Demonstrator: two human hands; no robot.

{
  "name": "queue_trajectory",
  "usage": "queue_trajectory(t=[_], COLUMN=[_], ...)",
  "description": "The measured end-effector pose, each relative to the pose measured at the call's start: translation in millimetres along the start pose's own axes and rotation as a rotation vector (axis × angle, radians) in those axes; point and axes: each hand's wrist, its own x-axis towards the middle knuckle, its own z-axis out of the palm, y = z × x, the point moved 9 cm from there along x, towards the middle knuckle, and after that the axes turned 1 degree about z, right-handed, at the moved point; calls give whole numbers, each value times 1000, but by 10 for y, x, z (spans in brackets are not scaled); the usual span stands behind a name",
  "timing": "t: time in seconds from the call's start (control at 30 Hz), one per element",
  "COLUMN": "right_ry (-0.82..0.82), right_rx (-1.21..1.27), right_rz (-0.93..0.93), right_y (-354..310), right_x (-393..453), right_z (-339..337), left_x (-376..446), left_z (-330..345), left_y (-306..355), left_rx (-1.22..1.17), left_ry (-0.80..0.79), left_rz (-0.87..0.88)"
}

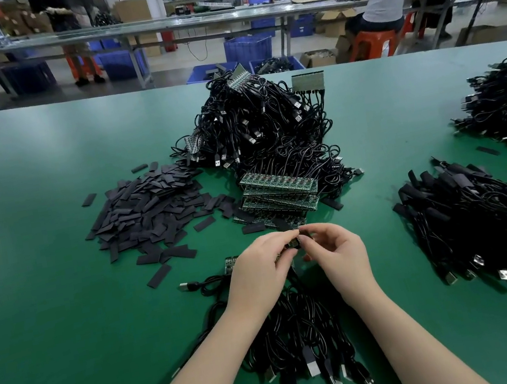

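Green circuit board strip (293, 244) held at near centre, just above counter (60, 293), pinched between curled fingers of left hand (259, 272) and right hand (337, 254). Black USB cables (304, 335) trailed beneath wrists toward near edge. Stack of board strips (279, 190) set just beyond hands. Black sleeve pieces (150, 210) heaped at left. Cable heap (260, 123) piled farther back. Bundled cables (489, 228) laid at right.

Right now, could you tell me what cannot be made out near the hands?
Head view: small dark part where left hand and right hand meet, covered by fingers.
Head view: green circuit strip, mostly inside left hand.
Head view: black USB cable bundle, partly under forearms.
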Motion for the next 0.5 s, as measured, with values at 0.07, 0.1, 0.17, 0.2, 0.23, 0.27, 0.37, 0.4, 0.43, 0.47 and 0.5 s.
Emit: queue_trajectory(t=[0.07,0.1,0.17,0.2,0.23,0.27,0.37,0.4,0.43,0.47,0.5], right_ry=[-2,-1,-8,-21,-43,-71,-139,-153,-163,-169,-169], right_rx=[2,6,24,44,74,107,144,132,115,102,95], right_rz=[4,6,13,19,27,35,41,36,29,22,18], right_y=[5,6,5,6,5,4,-2,-7,-14,-18,-20], right_x=[-1,-2,-1,0,1,0,0,-2,-2,-1,5], right_z=[8,11,15,21,33,46,78,87,98,104,106], left_x=[-4,-2,4,0,-3,-8,-18,-14,-9,-6,-2], left_z=[-5,-7,-9,-8,-9,-8,-18,-18,-14,-9,-4], left_y=[-14,-18,-22,-23,-31,-42,-74,-81,-83,-82,-80], left_rx=[-5,-9,-13,-15,-21,-30,-53,-58,-61,-59,-55], left_ry=[2,4,7,8,10,13,26,26,23,16,10], left_rz=[-14,-17,-22,-25,-31,-38,-60,-63,-63,-61,-58])
